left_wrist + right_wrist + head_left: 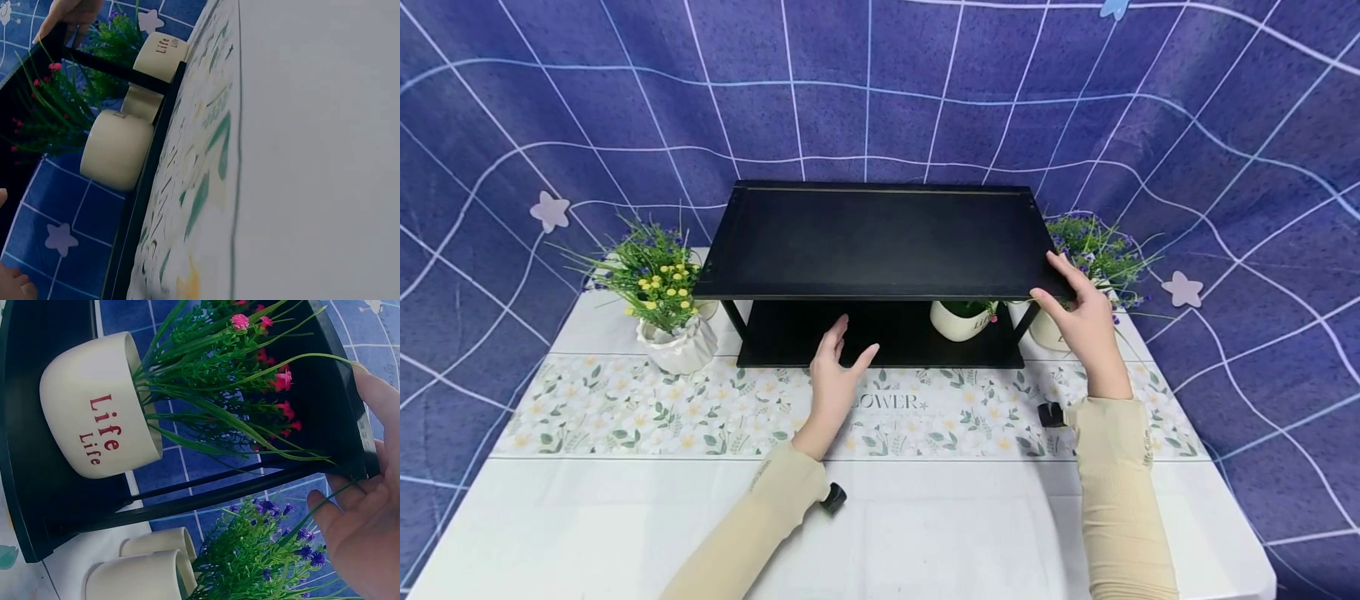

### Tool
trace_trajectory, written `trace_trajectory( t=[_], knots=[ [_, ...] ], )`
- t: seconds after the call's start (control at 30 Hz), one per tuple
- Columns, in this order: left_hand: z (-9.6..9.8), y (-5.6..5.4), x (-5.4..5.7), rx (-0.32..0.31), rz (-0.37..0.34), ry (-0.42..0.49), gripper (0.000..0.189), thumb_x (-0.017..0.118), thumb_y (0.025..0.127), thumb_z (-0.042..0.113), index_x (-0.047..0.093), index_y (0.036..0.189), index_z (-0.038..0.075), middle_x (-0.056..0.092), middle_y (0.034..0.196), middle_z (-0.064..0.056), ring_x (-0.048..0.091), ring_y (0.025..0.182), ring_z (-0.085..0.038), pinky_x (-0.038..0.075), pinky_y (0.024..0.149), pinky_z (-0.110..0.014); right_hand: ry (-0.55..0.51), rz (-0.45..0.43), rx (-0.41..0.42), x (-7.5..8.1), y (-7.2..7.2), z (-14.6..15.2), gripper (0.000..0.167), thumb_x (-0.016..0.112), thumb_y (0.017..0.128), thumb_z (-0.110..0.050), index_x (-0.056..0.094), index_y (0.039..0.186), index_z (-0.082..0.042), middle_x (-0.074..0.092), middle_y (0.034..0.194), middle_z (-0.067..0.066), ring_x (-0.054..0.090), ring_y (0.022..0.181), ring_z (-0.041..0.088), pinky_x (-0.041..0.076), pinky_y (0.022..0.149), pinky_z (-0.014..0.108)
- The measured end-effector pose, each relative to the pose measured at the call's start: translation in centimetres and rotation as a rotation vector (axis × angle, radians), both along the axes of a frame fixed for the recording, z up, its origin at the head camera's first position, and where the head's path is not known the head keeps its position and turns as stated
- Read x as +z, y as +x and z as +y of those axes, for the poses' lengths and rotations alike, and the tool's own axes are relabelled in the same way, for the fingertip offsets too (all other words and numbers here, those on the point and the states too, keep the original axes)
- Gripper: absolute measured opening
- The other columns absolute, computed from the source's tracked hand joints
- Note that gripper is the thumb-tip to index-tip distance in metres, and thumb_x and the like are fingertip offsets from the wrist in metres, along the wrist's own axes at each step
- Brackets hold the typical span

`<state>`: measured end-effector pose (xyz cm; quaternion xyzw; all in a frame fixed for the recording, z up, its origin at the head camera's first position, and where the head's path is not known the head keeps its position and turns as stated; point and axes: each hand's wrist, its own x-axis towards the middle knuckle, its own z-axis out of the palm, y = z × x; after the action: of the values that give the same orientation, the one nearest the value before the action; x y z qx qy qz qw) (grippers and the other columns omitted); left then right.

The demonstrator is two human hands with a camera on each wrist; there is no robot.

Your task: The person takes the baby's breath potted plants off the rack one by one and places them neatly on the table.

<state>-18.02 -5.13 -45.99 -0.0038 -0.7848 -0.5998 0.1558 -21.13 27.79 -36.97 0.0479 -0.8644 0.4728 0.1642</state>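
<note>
A black two-tier shelf [880,242] stands at the back of the table. At its front right corner, my right hand [1082,321] grips the top board, with thumb and fingers spread around the edge. In the right wrist view the same hand [369,506] holds that corner. My left hand [835,375] is in front of the lower board [790,337], fingers apart and holding nothing. A cream pot [94,406] marked "Life", with pink flowers [284,378] and grass, sits on the lower board's right part; from the head view the top board hides most of its plant.
Left of the shelf stands a white fluted pot [681,346] with yellow flowers [666,283], and purple-flowered greenery [643,250] behind. Cream pots [137,575] with purple flowers [306,550] stand right of the shelf. A floral-banded cloth [700,417] covers the table; a blue curtain [865,83] hangs behind.
</note>
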Motion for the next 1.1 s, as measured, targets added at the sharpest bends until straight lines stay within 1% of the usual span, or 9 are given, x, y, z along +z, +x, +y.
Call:
trace_trajectory(
  t=[0.13, 0.27, 0.4, 0.43, 0.5, 0.63, 0.77, 0.93, 1.1],
  knots=[
    [1.0, -0.6, 0.1, -0.016, 0.004, -0.019, 0.067, 0.076, 0.085, 0.023, 0.046, 0.142, 0.005, 0.049, 0.145, -0.012, 0.044, 0.137, -0.026, 0.037, 0.115, -0.032, -0.004, 0.003, -0.001, 0.0, -0.1, 0.0, 0.059, 0.069, 0.091, -0.021, 0.047, 0.145, -0.02, 0.035, 0.156, 0.006, 0.032, 0.145, 0.02, 0.033, 0.115, 0.019],
    [2.0, -1.1, 0.1, -0.034, 0.02, -0.021, 0.068, 0.077, 0.083, 0.022, 0.047, 0.142, 0.004, 0.049, 0.144, -0.014, 0.045, 0.136, -0.027, 0.038, 0.114, -0.035, -0.005, 0.002, -0.004, 0.1, 0.1, -0.1, 0.058, 0.069, 0.091, -0.019, 0.047, 0.145, -0.017, 0.035, 0.156, 0.008, 0.032, 0.146, 0.021, 0.032, 0.115, 0.017],
    [2.6, -1.5, 0.1, -0.043, 0.016, -0.021, 0.07, 0.078, 0.083, 0.023, 0.047, 0.142, 0.005, 0.05, 0.144, -0.014, 0.046, 0.136, -0.027, 0.039, 0.114, -0.033, -0.017, 0.0, 0.01, 1.6, 1.1, -1.0, 0.057, 0.066, 0.093, -0.017, 0.046, 0.145, -0.01, 0.034, 0.155, 0.015, 0.03, 0.146, 0.026, 0.031, 0.115, 0.018],
    [2.8, -1.7, 0.0, -0.043, 0.01, -0.028, 0.07, 0.078, 0.083, 0.024, 0.047, 0.143, 0.006, 0.05, 0.144, -0.014, 0.046, 0.135, -0.027, 0.039, 0.114, -0.033, -0.014, 0.001, 0.01, 1.6, 1.1, -1.0, 0.057, 0.066, 0.093, -0.018, 0.046, 0.145, -0.011, 0.034, 0.155, 0.015, 0.031, 0.145, 0.026, 0.031, 0.115, 0.018],
    [3.1, -2.0, -0.1, -0.05, 0.002, -0.039, 0.07, 0.078, 0.083, 0.025, 0.046, 0.143, 0.008, 0.05, 0.144, -0.014, 0.047, 0.135, -0.027, 0.04, 0.113, -0.034, -0.005, 0.008, 0.007, 1.5, 1.0, -1.0, 0.057, 0.066, 0.093, -0.02, 0.046, 0.145, -0.013, 0.034, 0.155, 0.014, 0.032, 0.145, 0.026, 0.031, 0.115, 0.017],
    [3.8, -2.8, -0.4, -0.069, -0.007, -0.066, 0.071, 0.078, 0.083, 0.026, 0.046, 0.144, 0.008, 0.049, 0.145, -0.015, 0.048, 0.134, -0.029, 0.041, 0.112, -0.036, 0.027, 0.018, -0.013, 0.2, 0.1, 0.0, 0.058, 0.069, 0.091, -0.025, 0.048, 0.144, -0.022, 0.037, 0.155, 0.008, 0.034, 0.144, 0.023, 0.032, 0.113, 0.014],
    [4.7, -3.5, -0.9, -0.094, -0.004, -0.084, 0.073, 0.078, 0.083, 0.028, 0.044, 0.145, 0.007, 0.049, 0.145, -0.015, 0.048, 0.134, -0.03, 0.042, 0.112, -0.036, 0.024, 0.018, -0.017, 0.1, 0.2, 0.0, 0.057, 0.069, 0.091, -0.026, 0.049, 0.144, -0.023, 0.038, 0.154, 0.008, 0.035, 0.144, 0.022, 0.033, 0.111, 0.012],
    [5.8, -4.2, -1.3, -0.121, -0.039, -0.093, 0.076, 0.077, 0.083, 0.03, 0.042, 0.147, 0.008, 0.046, 0.148, -0.013, 0.048, 0.134, -0.03, 0.042, 0.112, -0.035, 0.018, 0.019, -0.015, 0.0, 0.1, 0.0, 0.057, 0.069, 0.091, -0.026, 0.049, 0.144, -0.022, 0.038, 0.154, 0.009, 0.035, 0.144, 0.022, 0.033, 0.11, 0.01],
    [6.9, -4.8, -1.6, -0.139, -0.054, -0.097, 0.077, 0.077, 0.083, 0.031, 0.04, 0.147, 0.007, 0.045, 0.148, -0.015, 0.048, 0.132, -0.036, 0.044, 0.11, -0.04, 0.009, 0.014, -0.011, 0.1, 0.1, 0.0, 0.057, 0.069, 0.091, -0.025, 0.049, 0.144, -0.022, 0.038, 0.155, 0.007, 0.035, 0.144, 0.021, 0.034, 0.109, 0.009]
  ],
)
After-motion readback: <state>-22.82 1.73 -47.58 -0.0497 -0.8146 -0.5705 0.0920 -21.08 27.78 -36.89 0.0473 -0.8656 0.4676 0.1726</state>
